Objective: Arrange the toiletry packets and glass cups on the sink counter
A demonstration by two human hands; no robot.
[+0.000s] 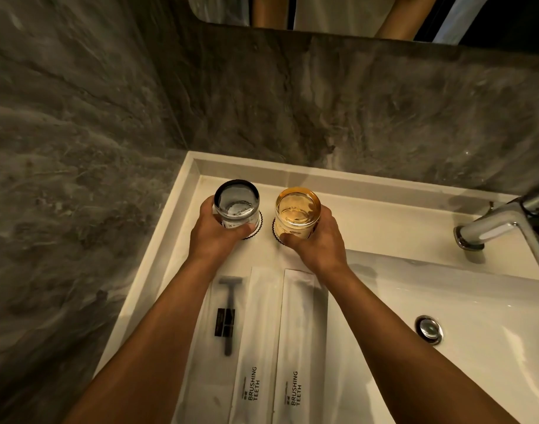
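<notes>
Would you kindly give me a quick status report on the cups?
Left hand grips grey cup; right hand grips amber cup. Both cups over scalloped coasters. Packets lined up nearer. Nothing blocking.

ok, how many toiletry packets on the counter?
3 visible: razor packet on the left, then two "Brushing Teeth" packets, left one and right one, side by side near the basin. The arms may hide more.

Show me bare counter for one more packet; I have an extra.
Free: the strip between the amber glass, faucet and back rim. Crowded: the razor packet and two toothbrush packets fill the ledge below both hands.
</notes>
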